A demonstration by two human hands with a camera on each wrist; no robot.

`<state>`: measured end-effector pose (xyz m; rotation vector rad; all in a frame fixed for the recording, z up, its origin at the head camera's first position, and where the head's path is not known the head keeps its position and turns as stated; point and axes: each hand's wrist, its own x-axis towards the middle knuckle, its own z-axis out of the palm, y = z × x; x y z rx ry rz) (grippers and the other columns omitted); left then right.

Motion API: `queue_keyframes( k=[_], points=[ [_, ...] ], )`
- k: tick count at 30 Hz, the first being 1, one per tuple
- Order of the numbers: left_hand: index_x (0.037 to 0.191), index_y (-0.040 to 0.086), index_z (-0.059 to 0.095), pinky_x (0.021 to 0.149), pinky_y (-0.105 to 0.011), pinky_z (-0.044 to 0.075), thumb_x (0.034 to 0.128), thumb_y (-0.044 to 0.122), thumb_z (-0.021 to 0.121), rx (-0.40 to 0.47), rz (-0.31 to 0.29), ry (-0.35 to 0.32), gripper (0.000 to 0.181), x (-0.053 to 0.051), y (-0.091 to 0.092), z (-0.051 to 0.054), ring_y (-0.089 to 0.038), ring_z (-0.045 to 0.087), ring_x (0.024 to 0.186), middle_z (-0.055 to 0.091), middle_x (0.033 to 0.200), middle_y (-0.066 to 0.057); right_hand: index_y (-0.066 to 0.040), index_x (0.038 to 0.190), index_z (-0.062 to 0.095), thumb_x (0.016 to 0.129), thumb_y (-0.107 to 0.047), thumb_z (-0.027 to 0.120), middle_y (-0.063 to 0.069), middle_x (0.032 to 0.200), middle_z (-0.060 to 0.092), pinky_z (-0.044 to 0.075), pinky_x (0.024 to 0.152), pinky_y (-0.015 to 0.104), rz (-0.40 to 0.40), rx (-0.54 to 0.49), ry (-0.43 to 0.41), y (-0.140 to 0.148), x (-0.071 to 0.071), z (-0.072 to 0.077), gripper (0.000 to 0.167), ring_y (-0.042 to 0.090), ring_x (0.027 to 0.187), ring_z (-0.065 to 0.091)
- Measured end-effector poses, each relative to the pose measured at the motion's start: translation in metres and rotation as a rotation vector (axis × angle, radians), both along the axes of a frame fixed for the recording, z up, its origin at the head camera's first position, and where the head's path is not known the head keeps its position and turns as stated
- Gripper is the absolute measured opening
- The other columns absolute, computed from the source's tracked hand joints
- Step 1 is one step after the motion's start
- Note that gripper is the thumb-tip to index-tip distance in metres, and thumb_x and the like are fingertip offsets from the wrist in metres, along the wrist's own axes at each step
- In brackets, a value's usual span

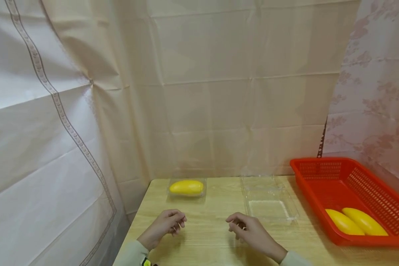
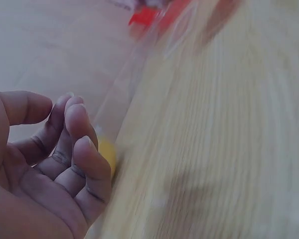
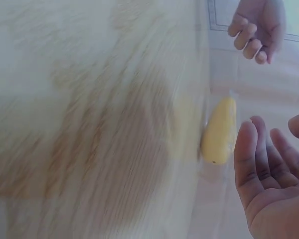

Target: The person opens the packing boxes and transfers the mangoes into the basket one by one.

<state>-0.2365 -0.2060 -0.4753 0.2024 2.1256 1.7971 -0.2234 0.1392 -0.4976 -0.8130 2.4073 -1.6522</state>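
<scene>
My left hand (image 1: 166, 226) hovers over the near part of the wooden table, fingers loosely curled around nothing. Across from it my right hand (image 1: 251, 232) hangs in the same relaxed way, also holding nothing. Beyond the left hand, a yellow mango-shaped fruit (image 1: 186, 187) lies in a clear plastic box at the table's far edge; the right wrist view shows this fruit (image 3: 220, 132) too. Nearest the right hand is a second clear plastic box (image 1: 269, 210), its lid raised at the back and no fruit inside.
A red plastic basket (image 1: 347, 242) with perforated sides stands at the right of the table (image 1: 199, 240). Two yellow fruits (image 1: 364, 221) lie in its near end. Cloth curtains (image 1: 203, 92) hang behind the table and on both sides.
</scene>
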Motion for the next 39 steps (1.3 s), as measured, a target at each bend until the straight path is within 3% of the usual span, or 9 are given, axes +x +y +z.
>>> queue_keyframes(
  k=[9, 13, 18, 29, 39],
  points=[
    [0.103, 0.0, 0.066, 0.059, -0.024, 0.046, 0.1081, 0.027, 0.054, -0.028, 0.202, -0.006, 0.03, -0.019, -0.031, -0.013, -0.013, 0.056, 0.068, 0.062, 0.087, -0.004, -0.003, 0.122, 0.065, 0.108, -0.025, 0.057, 0.019, 0.098, 0.068, 0.057, 0.057, 0.034, 0.049, -0.117, -0.181, -0.017, -0.012, -0.003, 0.027, 0.022, 0.068, 0.064],
    [0.103, -0.001, 0.066, 0.058, -0.025, 0.047, 0.1076, 0.025, 0.055, -0.061, 0.265, 0.012, 0.029, -0.024, -0.037, -0.009, -0.015, 0.057, 0.068, 0.062, 0.087, -0.005, 0.003, 0.126, 0.062, 0.109, -0.027, 0.055, 0.018, 0.099, 0.066, 0.055, 0.057, 0.028, 0.067, -0.175, -0.286, -0.023, -0.018, -0.005, 0.035, 0.018, 0.067, 0.061],
    [0.105, -0.005, 0.066, 0.059, -0.027, 0.047, 0.1074, 0.021, 0.054, -0.067, 0.326, 0.037, 0.028, -0.031, -0.042, -0.006, -0.016, 0.056, 0.068, 0.062, 0.088, -0.007, 0.007, 0.127, 0.059, 0.108, -0.029, 0.057, 0.018, 0.099, 0.066, 0.055, 0.059, 0.027, 0.03, -0.244, -0.414, -0.03, -0.026, -0.008, 0.041, 0.015, 0.067, 0.061],
    [0.108, -0.007, 0.065, 0.053, -0.022, 0.044, 0.1081, 0.024, 0.052, -0.046, 0.435, 0.009, 0.033, -0.06, -0.066, -0.024, -0.012, 0.053, 0.064, 0.062, 0.082, -0.003, 0.009, 0.125, 0.059, 0.108, -0.029, 0.057, 0.016, 0.096, 0.067, 0.055, 0.058, 0.026, -0.039, -0.246, -0.452, -0.049, -0.047, -0.021, 0.042, 0.014, 0.066, 0.06],
    [0.116, -0.008, 0.063, 0.052, -0.021, 0.044, 0.107, 0.03, 0.052, -0.071, 0.496, -0.023, 0.04, -0.082, -0.069, -0.028, -0.009, 0.053, 0.06, 0.064, 0.082, -0.002, 0.011, 0.126, 0.057, 0.109, -0.026, 0.052, 0.017, 0.093, 0.067, 0.054, 0.057, 0.025, -0.078, -0.242, -0.463, -0.074, -0.076, -0.022, 0.041, 0.013, 0.064, 0.058]
  ],
)
